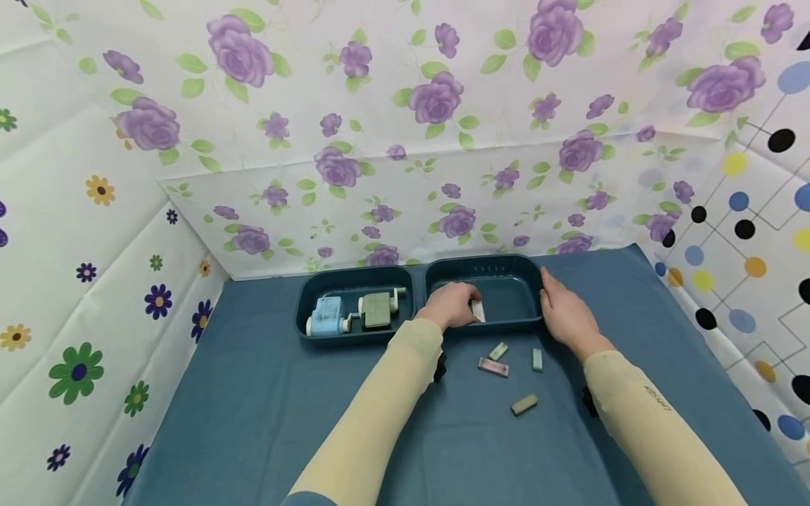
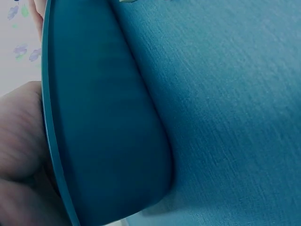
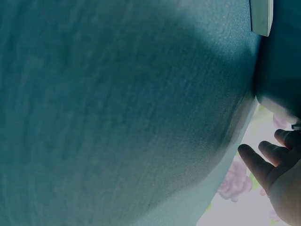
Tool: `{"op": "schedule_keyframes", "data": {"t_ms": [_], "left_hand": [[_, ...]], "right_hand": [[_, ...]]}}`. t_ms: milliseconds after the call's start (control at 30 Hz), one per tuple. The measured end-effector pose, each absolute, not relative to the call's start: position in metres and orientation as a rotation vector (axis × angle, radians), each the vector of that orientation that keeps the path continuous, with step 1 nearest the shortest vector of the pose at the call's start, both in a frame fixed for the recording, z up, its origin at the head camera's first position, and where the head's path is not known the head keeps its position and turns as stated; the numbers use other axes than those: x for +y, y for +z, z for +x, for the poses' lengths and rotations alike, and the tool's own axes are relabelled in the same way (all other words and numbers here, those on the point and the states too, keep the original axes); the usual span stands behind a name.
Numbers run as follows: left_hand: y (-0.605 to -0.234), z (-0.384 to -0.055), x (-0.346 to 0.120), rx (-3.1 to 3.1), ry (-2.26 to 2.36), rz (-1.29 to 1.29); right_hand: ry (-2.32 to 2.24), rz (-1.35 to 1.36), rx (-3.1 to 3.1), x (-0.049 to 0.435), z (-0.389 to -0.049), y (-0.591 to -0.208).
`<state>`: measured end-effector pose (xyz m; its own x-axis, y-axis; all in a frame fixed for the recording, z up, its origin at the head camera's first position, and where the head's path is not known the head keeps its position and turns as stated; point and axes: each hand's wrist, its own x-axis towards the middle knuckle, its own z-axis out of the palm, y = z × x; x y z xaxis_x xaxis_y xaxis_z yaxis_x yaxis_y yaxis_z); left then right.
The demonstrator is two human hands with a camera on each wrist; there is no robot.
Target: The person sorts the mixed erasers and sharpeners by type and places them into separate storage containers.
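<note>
My left hand (image 1: pixel 451 303) reaches over the front rim into the right compartment of a dark teal two-part tray (image 1: pixel 515 325). Its thumb and fingers pinch a small whitish eraser (image 1: pixel 479 310), partly hidden by the hand. In the left wrist view, the curled hand (image 2: pixel 21 155) shows behind the tray's wall (image 2: pixel 99 117). Against the tray's right outer side rests my right hand (image 1: pixel 566 313), its fingers fairly straight. The right wrist view shows those spread fingers (image 3: pixel 258 162) beside the tray's corner.
Two hand-crank pencil sharpeners, one blue (image 1: pixel 328 315) and one green (image 1: pixel 376 310), lie in the left compartment. In front of the tray are a pinkish eraser (image 1: pixel 493 367), two pale green ones (image 1: pixel 498 351) and an olive one (image 1: pixel 524 404). A flowered sheet (image 1: pixel 392 204) rises behind.
</note>
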<state>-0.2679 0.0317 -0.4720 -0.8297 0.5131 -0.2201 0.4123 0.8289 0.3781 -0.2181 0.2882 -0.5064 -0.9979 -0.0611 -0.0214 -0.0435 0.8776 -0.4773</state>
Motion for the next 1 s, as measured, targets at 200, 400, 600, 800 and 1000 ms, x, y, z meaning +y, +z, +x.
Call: {"op": "schedule_keyframes", "data": {"t_ms": [200,400,600,800,1000], "left_hand": [[-0.472,-0.268,0.029,2.703,0.456,0.691],[-0.472,-0.267,0.024,2.745,0.445,0.723],[-0.471,-0.261,0.021,2.801,0.431,0.77],[-0.465,-0.252,0.016,2.858,0.448,0.906],[-0.46,-0.243,0.01,2.876,0.558,1.04]], "right_hand": [[-0.765,-0.092,3.005,0.286,-0.219,-0.505],[-0.772,-0.103,2.992,0.284,-0.221,-0.505],[-0.778,-0.094,2.977,0.285,-0.218,-0.506],[-0.78,-0.098,2.982,0.288,-0.216,-0.507],[-0.776,-0.111,2.988,0.288,-0.217,-0.508]]}}
